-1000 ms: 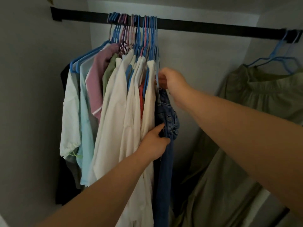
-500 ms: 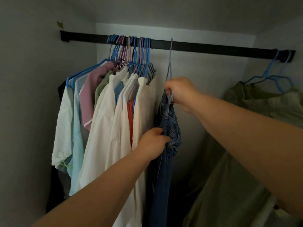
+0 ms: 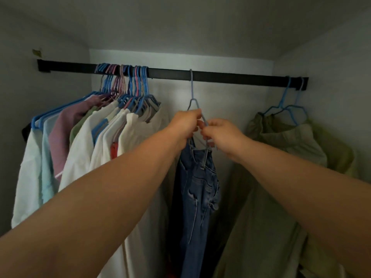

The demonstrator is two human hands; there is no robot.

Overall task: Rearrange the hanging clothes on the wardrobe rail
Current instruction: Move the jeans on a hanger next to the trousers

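A black rail (image 3: 230, 77) runs across the wardrobe. Blue jeans (image 3: 198, 189) hang from a light blue hanger (image 3: 192, 91) hooked on the rail's middle, apart from the other clothes. My left hand (image 3: 185, 124) grips the hanger's left shoulder. My right hand (image 3: 222, 134) pinches its right shoulder just above the jeans' waistband. A tight bunch of white, pale blue, pink and green shirts (image 3: 84, 147) hangs on several blue and pink hangers at the rail's left end.
Olive-green garments (image 3: 285, 157) hang on two blue hangers (image 3: 289, 105) at the rail's right end. Bare rail lies on both sides of the jeans. Grey walls close in at left, back and right.
The jeans' hanger slid right along the rail, away from the shirt bunch. My left hand left the jeans' waist and rose to the hanger. The view tilted up.
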